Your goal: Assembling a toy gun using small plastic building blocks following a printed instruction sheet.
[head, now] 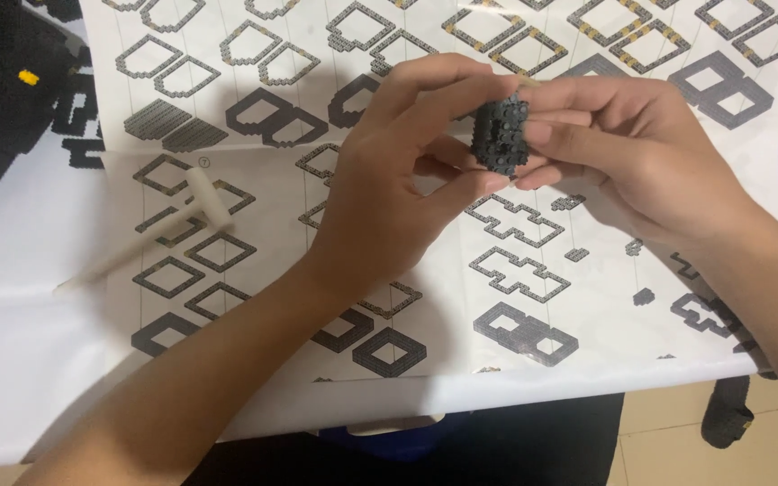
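Both hands meet in the middle of the view, above the surface. The left hand and the right hand together grasp one small black studded block piece, pinched between thumbs and fingertips from both sides. The piece is lifted in the air, over the large instruction sheet that covers the surface.

To do this step well, in my judgement, the hands should keep the piece square between the fingertips and press evenly from the two sides, so that the studs seat fully and nothing tilts. It helps to hold it low over the sheet, because a loose small part can fall and roll away. Turning the piece a little toward the eyes lets one compare it with the drawings below.

Counting what shows: one black block piece in the hands, one instruction sheet, and one white hammer-shaped tool lying to the left on the sheet, untouched. At the far left there is a dark built assembly with yellow spots, only partly in view.
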